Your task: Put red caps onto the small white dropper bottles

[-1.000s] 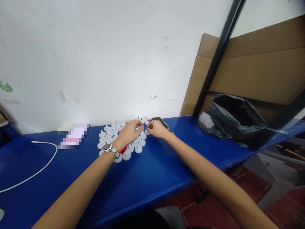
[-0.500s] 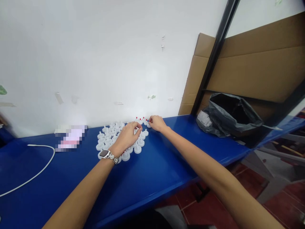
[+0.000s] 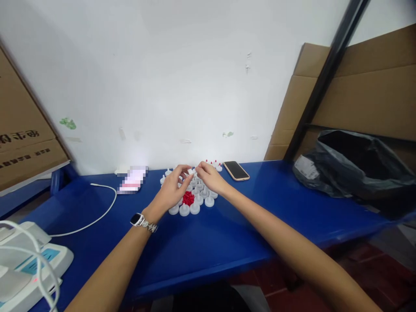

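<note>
my left hand (image 3: 172,190) and right hand (image 3: 209,177) meet above a cluster of white caps (image 3: 195,197) on the blue table (image 3: 227,234); the fingers of both are curled in to a pinch around one small white cap (image 3: 191,172), held just off the surface between the two sets of fingertips. whether a red piece is also in that pinch i cannot tell, as it is too small to see. a little heap of red tips (image 3: 188,198) lies among the caps right below my left palm, and a few caps already carrying red tips (image 3: 212,164) stand at the back by the wall. a phone (image 3: 236,170) lies just right of them, a white cable (image 3: 94,216) loops to the left, and a black bag (image 3: 354,167) slumps at the far right. the risk, as i judge it: the held cap is tiny and gripped only by fingertips, so a slight slip would drop it into the packed cluster, and my left wrist, with its watch (image 3: 140,220) low over the caps, could knock the near row or scatter the red heap.
</note>
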`<state>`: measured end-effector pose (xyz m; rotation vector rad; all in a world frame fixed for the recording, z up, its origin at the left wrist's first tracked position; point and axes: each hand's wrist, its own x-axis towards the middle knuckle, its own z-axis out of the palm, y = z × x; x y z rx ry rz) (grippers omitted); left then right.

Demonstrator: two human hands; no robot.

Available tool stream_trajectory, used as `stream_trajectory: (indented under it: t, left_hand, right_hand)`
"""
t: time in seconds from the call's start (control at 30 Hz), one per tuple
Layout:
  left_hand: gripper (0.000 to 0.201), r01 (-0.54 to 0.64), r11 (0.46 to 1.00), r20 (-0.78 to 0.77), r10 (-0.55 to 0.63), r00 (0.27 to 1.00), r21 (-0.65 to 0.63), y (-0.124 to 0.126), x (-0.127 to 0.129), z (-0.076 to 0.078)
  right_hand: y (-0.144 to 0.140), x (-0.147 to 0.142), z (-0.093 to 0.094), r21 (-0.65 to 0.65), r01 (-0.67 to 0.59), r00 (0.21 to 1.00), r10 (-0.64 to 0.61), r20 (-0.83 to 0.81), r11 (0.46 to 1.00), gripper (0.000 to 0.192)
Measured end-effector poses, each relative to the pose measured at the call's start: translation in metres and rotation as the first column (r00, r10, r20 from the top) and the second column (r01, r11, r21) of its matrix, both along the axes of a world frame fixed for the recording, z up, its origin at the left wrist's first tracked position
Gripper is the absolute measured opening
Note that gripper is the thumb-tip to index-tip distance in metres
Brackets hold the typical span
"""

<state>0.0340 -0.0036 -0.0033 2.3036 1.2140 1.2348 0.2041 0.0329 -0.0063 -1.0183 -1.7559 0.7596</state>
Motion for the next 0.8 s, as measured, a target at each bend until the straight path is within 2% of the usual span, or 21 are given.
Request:
stream_trajectory:
  t: [0.1, 0.3, 0.43, 0.6, 0.8]
  left_hand:
    - [0.036, 0.017, 1.0, 0.009, -0.017, 1.0, -0.006, 0.0, -0.007, 0.0]
    - [0.031, 0.119, 0.993, -0.022, -0.118, 0.993, 0.012, -0.003, -0.008, 0.004]
    - [0.031, 0.161, 0.982, 0.078, -0.154, 0.985, -0.1, -0.003, -0.005, 0.004]
    - [0.034, 0.28, 0.932, 0.263, -0.217, 0.94, -0.231, 0.002, -0.004, 0.003]
    - [0.047, 0.321, 0.889, 0.297, -0.226, 0.928, -0.327, 0.005, -0.008, 0.007]
  right_hand:
    - [0.001, -0.013, -0.006, 0.085, -0.002, 0.996, -0.005, 0.086, 0.996, 0.037]
    - [-0.008, -0.013, -0.014, 0.07, 0.014, 1.0, -0.013, -0.015, 0.997, 0.049]
    - [-0.017, -0.011, -0.011, 0.151, 0.097, 0.994, -0.102, 0.024, 0.984, 0.052]
    - [-0.023, -0.015, -0.009, 0.223, 0.142, 0.987, -0.154, 0.038, 0.964, 0.05]
    - [-0.03, -0.021, -0.008, 0.26, 0.146, 0.987, -0.159, 0.032, 0.955, 0.048]
